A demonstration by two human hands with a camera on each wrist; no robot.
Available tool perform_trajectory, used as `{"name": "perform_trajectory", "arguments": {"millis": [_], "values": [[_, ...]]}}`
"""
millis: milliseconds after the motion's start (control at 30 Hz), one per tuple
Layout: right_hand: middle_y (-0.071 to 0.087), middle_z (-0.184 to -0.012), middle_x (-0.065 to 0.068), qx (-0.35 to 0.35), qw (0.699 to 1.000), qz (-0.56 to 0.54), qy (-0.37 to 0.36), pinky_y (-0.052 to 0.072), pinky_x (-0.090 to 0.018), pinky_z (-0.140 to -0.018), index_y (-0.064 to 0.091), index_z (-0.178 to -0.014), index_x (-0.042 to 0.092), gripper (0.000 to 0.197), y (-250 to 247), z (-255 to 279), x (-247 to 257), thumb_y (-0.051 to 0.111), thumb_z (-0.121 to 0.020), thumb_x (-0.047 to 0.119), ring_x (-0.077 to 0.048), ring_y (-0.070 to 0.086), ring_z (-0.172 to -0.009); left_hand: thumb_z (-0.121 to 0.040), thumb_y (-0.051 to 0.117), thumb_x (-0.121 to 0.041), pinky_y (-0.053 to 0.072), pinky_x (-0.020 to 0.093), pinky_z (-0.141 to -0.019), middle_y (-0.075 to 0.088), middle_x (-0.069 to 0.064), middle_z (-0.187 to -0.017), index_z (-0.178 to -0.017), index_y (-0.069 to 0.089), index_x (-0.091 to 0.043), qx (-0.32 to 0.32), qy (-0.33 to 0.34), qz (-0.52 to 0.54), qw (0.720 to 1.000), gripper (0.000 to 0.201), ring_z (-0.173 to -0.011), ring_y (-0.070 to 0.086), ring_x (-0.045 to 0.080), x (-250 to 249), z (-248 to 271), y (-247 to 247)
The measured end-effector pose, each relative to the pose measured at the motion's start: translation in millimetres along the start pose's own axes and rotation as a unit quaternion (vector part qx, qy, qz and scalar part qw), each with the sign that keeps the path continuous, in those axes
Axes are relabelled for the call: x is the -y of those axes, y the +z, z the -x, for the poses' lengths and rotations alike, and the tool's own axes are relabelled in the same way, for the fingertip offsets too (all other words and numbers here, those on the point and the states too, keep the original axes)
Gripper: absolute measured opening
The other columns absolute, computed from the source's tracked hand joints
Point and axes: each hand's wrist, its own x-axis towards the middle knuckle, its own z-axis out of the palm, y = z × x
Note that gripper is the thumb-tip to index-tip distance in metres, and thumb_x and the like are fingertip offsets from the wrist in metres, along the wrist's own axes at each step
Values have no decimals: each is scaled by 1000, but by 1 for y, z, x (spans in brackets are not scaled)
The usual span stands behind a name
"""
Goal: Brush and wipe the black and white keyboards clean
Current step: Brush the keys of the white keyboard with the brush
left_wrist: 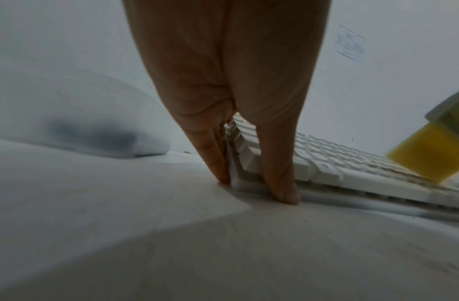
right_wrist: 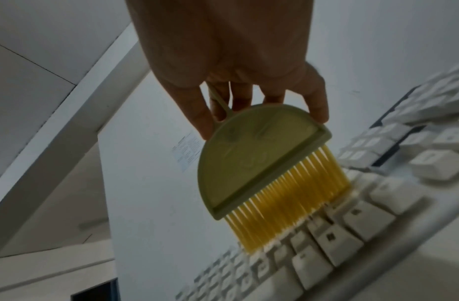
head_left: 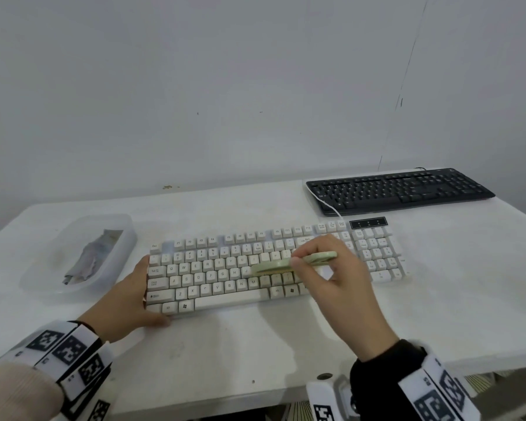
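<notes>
A white keyboard (head_left: pixel 255 268) lies across the middle of the white table (head_left: pixel 255 344). My right hand (head_left: pixel 331 268) grips a small green brush (head_left: pixel 289 264) by its handle. Its yellow bristles (right_wrist: pixel 287 203) press on the white keys (right_wrist: pixel 352 220) near the middle rows. My left hand (head_left: pixel 134 296) holds the keyboard's left end, its fingers (left_wrist: pixel 215 158) along the side edge and the thumb (left_wrist: pixel 282 173) against the front edge. A black keyboard (head_left: pixel 398 189) lies at the back right, apart from both hands.
A translucent plastic tub (head_left: pixel 76 253) with a grey cloth (head_left: pixel 91 256) in it stands left of the white keyboard. A white cable (head_left: pixel 328 205) runs over the black keyboard's left end. The wall (head_left: pixel 255 86) rises just behind the table.
</notes>
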Motion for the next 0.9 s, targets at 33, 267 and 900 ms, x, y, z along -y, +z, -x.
{"name": "perform_trajectory", "arguments": {"millis": [33,267,900], "values": [[60,-88,15,10,1000,7,-3,43,-25,-79,57,-74,34,8,1,2,-1,59,-79,29,-13,56,-93,-54,89,-10,47,18,-87,55,-19,-121,-118,29,-51,0,1,-3,1000,97,-106,55,-10,0,0,0],[61,-84,12,-26,999,21,34,37,-10,-60,59,-77,35,28,-33,-4,-22,66,-85,9,-8,55,-84,-54,89,-9,49,21,-86,57,-16,-120,-121,28,-49,-1,-4,-13,1000,98,-108,57,2,0,1,0],[62,-81,7,-30,999,14,29,41,-13,-64,61,-73,26,24,-84,-7,-34,65,-84,5,-7,56,-79,-52,89,-11,50,22,-87,56,-16,-123,-138,29,-31,7,-29,16,999,106,-104,57,-9,-2,2,0]]}}
